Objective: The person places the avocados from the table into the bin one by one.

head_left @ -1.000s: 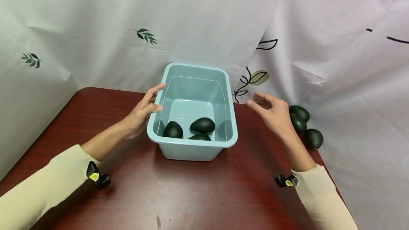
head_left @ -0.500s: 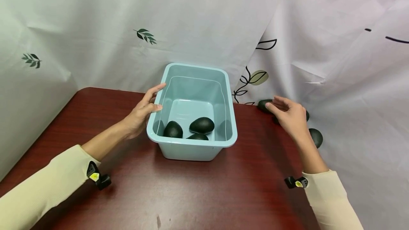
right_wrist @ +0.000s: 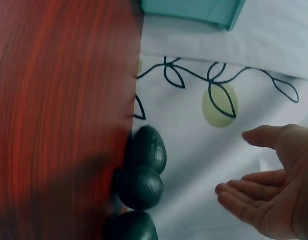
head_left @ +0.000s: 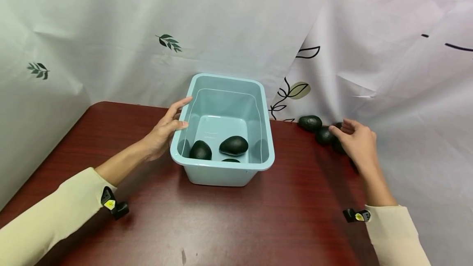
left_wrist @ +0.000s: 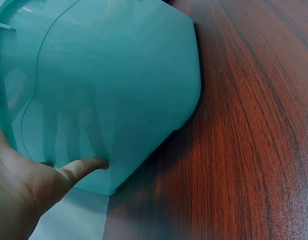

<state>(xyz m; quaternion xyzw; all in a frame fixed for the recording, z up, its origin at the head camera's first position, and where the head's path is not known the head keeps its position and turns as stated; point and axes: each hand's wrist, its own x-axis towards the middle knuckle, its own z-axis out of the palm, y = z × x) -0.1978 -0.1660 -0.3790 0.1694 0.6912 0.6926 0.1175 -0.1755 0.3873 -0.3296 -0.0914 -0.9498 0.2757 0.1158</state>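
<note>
A person's left hand (head_left: 160, 134) grips the left rim of a pale blue tub (head_left: 219, 173), thumb and forefinger crossing its lip and another finger laid along the outer wall. The tub stands upright near the back of a red-brown table (head_left: 221, 225), with three avocados (head_left: 233, 145) in view at its near end, one of them mostly hidden behind the front rim. To the right, the right hand (head_left: 356, 138) hovers with thumb and fingers apart, grasping nothing, over a close-set row of more avocados (head_left: 310, 123) along the table's edge. The hand and wrist cover part of that row; two avocados show plainly at its far end. Pale cloth (head_left: 236, 24) printed with leaves hangs behind. Cream sleeves (head_left: 59, 212) cover both forearms, and a small black camera (head_left: 114, 206) sits at each cuff.
</note>
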